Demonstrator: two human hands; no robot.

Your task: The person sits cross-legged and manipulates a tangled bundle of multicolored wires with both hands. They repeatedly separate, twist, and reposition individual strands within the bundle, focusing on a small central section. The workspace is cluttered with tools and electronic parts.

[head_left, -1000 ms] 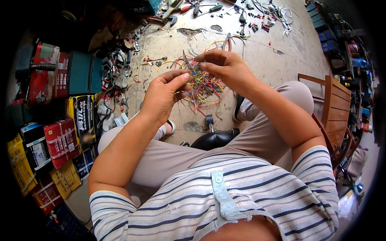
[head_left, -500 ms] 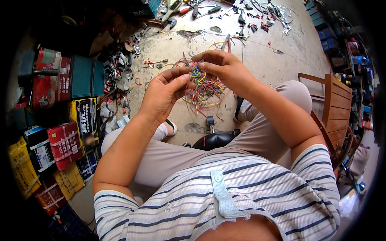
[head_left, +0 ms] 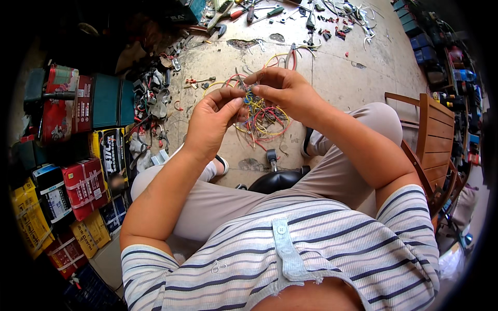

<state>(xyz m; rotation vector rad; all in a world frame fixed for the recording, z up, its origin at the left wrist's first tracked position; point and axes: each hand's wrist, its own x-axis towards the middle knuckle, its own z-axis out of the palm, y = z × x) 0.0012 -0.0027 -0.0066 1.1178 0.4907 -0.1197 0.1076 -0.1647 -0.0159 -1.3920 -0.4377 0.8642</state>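
Concrete floor [head_left: 353,78] takes up most of the view, littered w/ tools and wire scraps. Stacked boxes [head_left: 78,181] in red, yellow and black sit along the person's left; a wooden chair [head_left: 433,135] stands at the right. Pliers w/ red handles [head_left: 291,56] lie on the floor beyond the hands.

Wire bundle [head_left: 259,111], a tangle of yellow, red and blue strands, is held up in front of the body, between both hands, above the floor and the lap. Left hand [head_left: 212,119] is curled, thumb and fingers pressed together on the near side of the tangle. Right hand [head_left: 282,90] pinches strands at the top, fingertips closed on them.

Risk, as I judge it: strands are looped through each other, so pulling one hard could tighten a knot or snap a thin conductor. Loose loops hang free below the hands and could snag on the stool or slip out of the pinch, esp. since the grip is by fingertips only.

Vs. 1.0 s ago: hands sit closer together, the bundle looks more gathered btw. them, and the left boxes have shifted slightly in view as the head moved.
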